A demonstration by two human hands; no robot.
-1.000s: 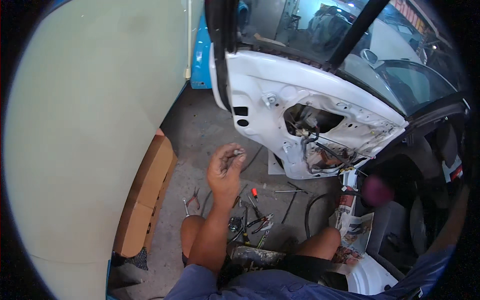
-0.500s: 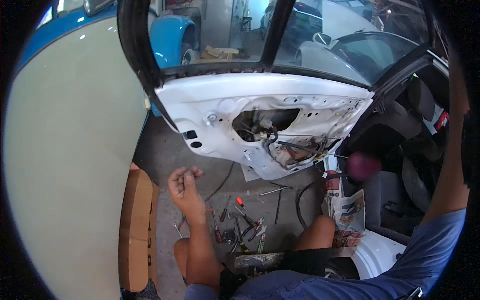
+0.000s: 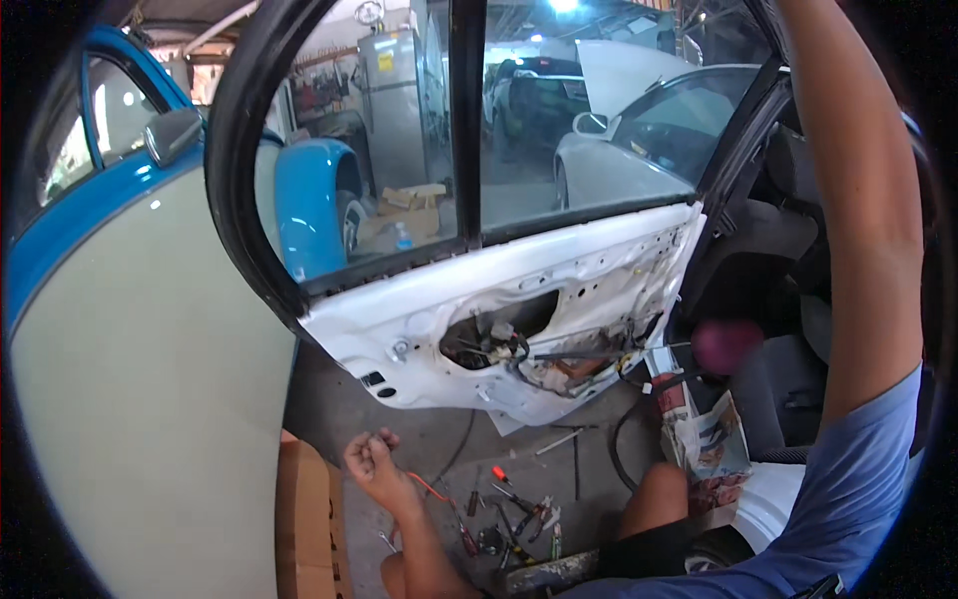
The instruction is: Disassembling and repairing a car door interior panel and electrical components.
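Currently, head view: left hand [image 3: 371, 461] is raised just below the open white car door [image 3: 519, 319], fingers curled into a loose fist; whether it grips anything small cannot be told. An orange wire [image 3: 431, 487] runs along the wrist side of that hand, touching or just beside it. Below the door, on the concrete floor [image 3: 339, 414], lies a scatter of hand tools [image 3: 514, 514], near the person's bare knee [image 3: 661, 489]. The door's inner panel is stripped, with wiring [image 3: 499, 349] showing in its large opening. A cardboard box [image 3: 304, 519] sits left of the hand, under the door's front corner. The right arm [image 3: 858, 200] reaches up past the door's rear edge; its hand is out of frame. Newspaper [image 3: 704, 444] lies at the sill, right of the door.
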